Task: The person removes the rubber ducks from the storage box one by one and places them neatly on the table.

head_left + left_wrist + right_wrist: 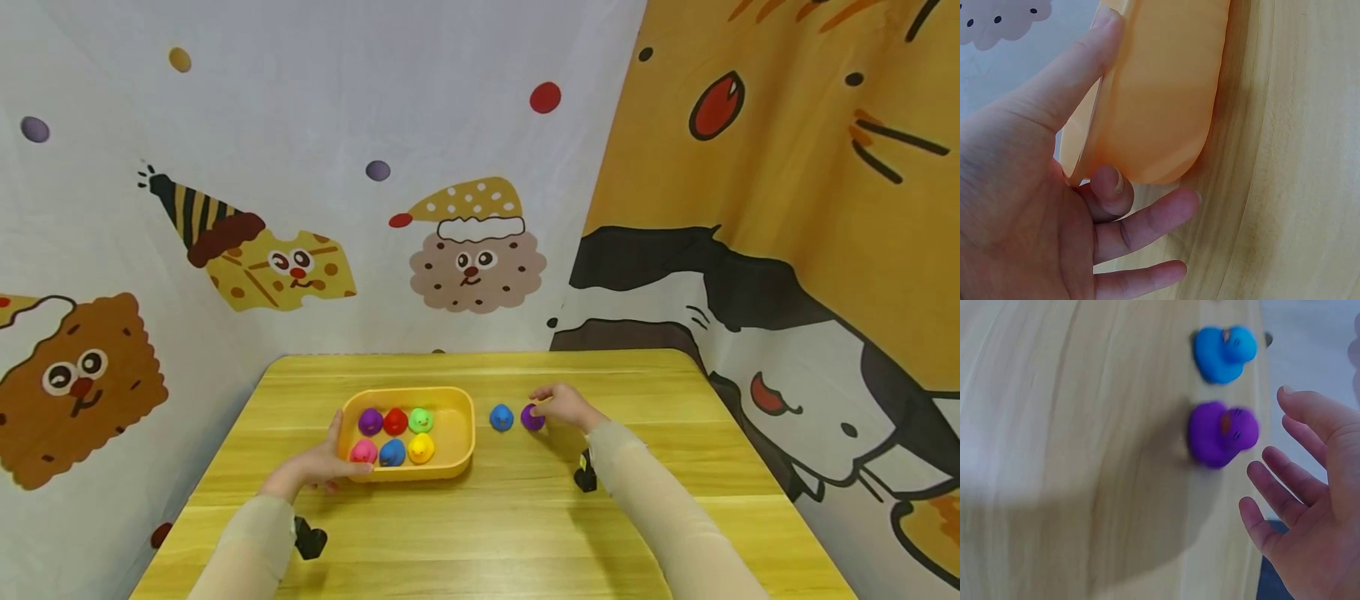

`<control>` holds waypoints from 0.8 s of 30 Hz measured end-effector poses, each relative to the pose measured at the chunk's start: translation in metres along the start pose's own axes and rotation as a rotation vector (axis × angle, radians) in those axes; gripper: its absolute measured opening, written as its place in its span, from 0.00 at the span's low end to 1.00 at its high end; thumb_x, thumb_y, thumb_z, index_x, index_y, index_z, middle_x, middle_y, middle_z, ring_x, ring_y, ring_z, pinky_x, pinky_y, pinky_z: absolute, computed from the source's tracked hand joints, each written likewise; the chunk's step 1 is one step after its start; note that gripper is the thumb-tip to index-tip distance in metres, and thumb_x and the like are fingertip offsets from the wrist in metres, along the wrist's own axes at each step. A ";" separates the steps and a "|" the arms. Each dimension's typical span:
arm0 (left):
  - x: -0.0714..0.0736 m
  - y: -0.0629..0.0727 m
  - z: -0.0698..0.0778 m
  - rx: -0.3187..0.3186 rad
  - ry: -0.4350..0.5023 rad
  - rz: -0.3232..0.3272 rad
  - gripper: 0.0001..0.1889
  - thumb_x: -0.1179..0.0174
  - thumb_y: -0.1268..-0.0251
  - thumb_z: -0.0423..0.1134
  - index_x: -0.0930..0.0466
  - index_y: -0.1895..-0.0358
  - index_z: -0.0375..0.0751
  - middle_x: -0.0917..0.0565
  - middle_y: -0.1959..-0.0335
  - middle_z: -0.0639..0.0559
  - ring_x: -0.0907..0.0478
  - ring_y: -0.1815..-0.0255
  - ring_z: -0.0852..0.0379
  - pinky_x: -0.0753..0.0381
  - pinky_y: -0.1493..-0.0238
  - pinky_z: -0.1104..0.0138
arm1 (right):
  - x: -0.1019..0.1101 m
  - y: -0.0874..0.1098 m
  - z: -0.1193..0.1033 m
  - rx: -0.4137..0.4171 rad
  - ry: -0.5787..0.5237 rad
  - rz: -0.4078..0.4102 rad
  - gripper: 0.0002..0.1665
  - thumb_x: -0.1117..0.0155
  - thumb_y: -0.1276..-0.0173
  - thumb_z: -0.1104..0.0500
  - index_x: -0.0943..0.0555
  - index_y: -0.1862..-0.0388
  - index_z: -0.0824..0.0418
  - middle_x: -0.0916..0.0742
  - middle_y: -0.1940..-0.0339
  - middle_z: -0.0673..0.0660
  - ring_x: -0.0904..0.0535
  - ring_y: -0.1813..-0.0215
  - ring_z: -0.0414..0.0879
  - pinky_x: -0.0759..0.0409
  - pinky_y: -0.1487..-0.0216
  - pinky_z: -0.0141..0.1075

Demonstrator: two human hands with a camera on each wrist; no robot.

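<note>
My left hand point(322, 461) holds the near left corner of a yellow plastic tray point(453, 472), its thumb along the front rim and its index finger up the left side. In the left wrist view the other fingers spread below the tray's corner, off its wall. Inside the tray sit several toy ducks: a purple duck point(370, 422), a red one, a green one, a pink one, a blue one and a yellow one. My right hand point(1313, 487) hovers beside another purple duck point(1216, 434), fingers loosely bent and apart from it. Next to that stands a blue duck point(1222, 355).
The wooden table point(465, 542) carries the tray left of centre and the two loose ducks to its right. Printed cloth point(465, 83) with cartoon figures hangs behind and along both sides. A black wrist device point(586, 472) shows under each forearm.
</note>
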State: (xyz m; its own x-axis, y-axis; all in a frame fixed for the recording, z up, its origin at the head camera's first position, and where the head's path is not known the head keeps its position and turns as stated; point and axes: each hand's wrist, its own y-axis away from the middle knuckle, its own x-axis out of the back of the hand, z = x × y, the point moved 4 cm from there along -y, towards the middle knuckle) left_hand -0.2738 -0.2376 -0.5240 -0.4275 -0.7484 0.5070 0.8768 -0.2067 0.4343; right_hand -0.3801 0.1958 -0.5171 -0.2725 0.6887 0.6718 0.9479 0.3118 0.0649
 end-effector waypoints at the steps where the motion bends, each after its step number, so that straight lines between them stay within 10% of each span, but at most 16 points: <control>1: 0.000 0.000 0.000 0.001 0.001 0.002 0.68 0.30 0.44 0.53 0.87 0.27 0.45 0.59 0.29 0.19 0.25 0.75 0.44 0.22 0.70 0.56 | 0.001 0.000 -0.004 0.020 0.001 -0.005 0.22 0.32 0.38 0.61 0.18 0.46 0.69 0.17 0.49 0.63 0.23 0.45 0.58 0.27 0.44 0.51; 24: 0.001 0.006 0.000 0.020 -0.037 0.023 0.68 0.31 0.45 0.57 0.86 0.26 0.45 0.53 0.29 0.22 0.24 0.76 0.43 0.34 0.79 0.65 | -0.076 -0.013 -0.118 0.097 -0.316 -0.164 0.22 0.34 0.33 0.56 0.20 0.43 0.66 0.18 0.45 0.62 0.20 0.51 0.48 0.22 0.48 0.48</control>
State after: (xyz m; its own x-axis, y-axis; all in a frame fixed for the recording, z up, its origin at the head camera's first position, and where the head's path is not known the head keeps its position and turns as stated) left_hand -0.2692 -0.2393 -0.5209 -0.4157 -0.7290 0.5437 0.8820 -0.1772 0.4367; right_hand -0.3525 0.0617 -0.4818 -0.4716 0.7879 0.3960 0.8714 0.4851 0.0727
